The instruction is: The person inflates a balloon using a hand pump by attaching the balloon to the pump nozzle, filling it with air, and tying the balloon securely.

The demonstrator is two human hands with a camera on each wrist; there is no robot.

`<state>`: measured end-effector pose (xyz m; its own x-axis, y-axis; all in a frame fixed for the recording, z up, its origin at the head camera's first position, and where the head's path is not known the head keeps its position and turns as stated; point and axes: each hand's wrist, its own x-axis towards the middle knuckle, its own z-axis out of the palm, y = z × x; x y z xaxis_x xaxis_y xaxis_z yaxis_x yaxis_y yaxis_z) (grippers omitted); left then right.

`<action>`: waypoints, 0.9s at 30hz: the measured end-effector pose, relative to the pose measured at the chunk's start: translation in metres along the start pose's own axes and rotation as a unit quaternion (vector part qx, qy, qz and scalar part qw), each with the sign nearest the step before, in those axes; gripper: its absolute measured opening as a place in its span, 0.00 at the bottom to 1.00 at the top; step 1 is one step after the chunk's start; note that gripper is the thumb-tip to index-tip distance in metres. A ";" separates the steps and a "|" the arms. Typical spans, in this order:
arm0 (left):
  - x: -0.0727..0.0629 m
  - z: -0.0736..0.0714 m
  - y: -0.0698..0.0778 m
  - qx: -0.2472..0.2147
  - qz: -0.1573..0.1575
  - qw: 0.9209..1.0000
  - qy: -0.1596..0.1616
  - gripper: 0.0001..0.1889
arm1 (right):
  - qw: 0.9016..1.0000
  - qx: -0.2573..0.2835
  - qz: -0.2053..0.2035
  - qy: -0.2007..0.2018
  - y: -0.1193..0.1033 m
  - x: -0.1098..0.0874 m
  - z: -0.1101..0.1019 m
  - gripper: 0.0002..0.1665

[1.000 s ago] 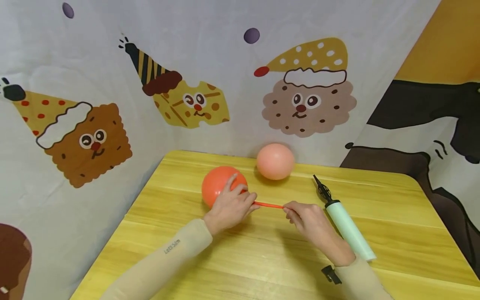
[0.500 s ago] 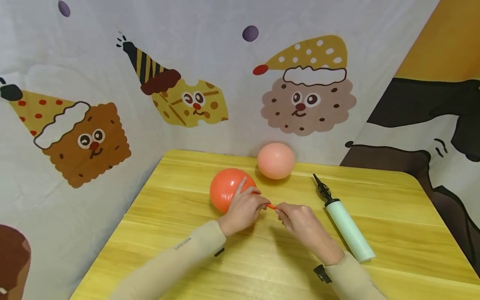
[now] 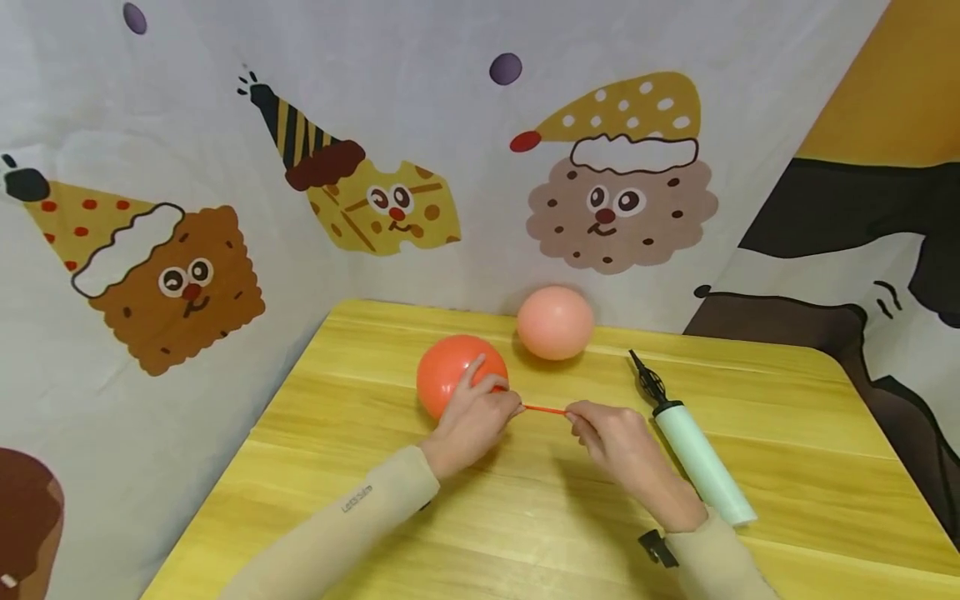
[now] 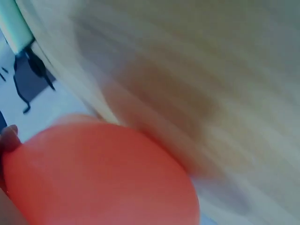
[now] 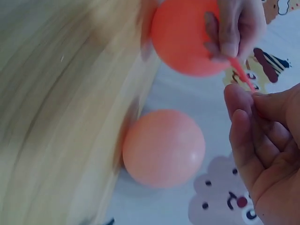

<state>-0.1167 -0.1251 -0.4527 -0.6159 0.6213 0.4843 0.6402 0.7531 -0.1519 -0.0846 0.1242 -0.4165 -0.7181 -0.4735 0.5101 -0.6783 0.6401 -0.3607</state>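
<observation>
A red-orange inflated balloon (image 3: 442, 375) is above the table in the head view, partly covered by my left hand (image 3: 476, 417). That hand pinches the balloon's neck near its body, with other fingers lying against the round side. My right hand (image 3: 618, 437) pinches the far end of the neck (image 3: 546, 409), which is stretched thin and straight between the two hands. In the right wrist view the right thumb and forefinger (image 5: 241, 101) meet on the neck's tip. The balloon (image 4: 103, 178) fills the lower left wrist view, where most of the left hand is hidden.
A paler pink balloon (image 3: 556, 323) rests at the table's back edge against the printed cloth (image 3: 465, 283). To the right of my right hand lies a mint-green hand pump (image 3: 703, 462) with a black nozzle (image 3: 649, 382). The wooden table (image 3: 337, 392) lies beneath everything.
Half a second ago the hands came closer together and the neck between them was short; now they are apart again and it is stretched long. The balloon sits slightly right of its first place.
</observation>
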 end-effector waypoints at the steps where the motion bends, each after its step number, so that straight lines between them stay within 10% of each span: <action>1: -0.001 0.000 -0.004 -0.001 0.003 1.000 0.018 0.10 | 1.000 0.000 0.000 0.007 0.001 -0.002 -0.004 0.06; 8: 0.006 -0.012 -0.032 -0.078 -0.046 0.994 0.060 0.10 | 0.996 -0.034 -0.018 0.081 0.010 -0.011 -0.037 0.10; 15: 0.014 -0.027 -0.019 -0.183 -0.051 0.981 0.040 0.08 | 0.992 -0.035 0.015 0.119 0.024 0.002 -0.036 0.09; 18: 0.022 -0.037 -0.008 -0.295 -0.061 0.953 0.024 0.08 | 0.990 -0.009 0.064 0.126 0.030 0.015 -0.023 0.04; 27: 0.034 -0.053 0.000 -0.536 -0.105 0.826 -0.142 0.09 | 0.984 0.054 0.128 0.116 0.031 0.035 0.009 0.05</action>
<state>-0.1131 -0.1152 -0.3906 -0.7503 0.6416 0.1593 0.4510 0.3206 0.8329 -0.1325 0.1223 -0.4169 -0.8212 -0.1470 0.5514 -0.5015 0.6470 -0.5744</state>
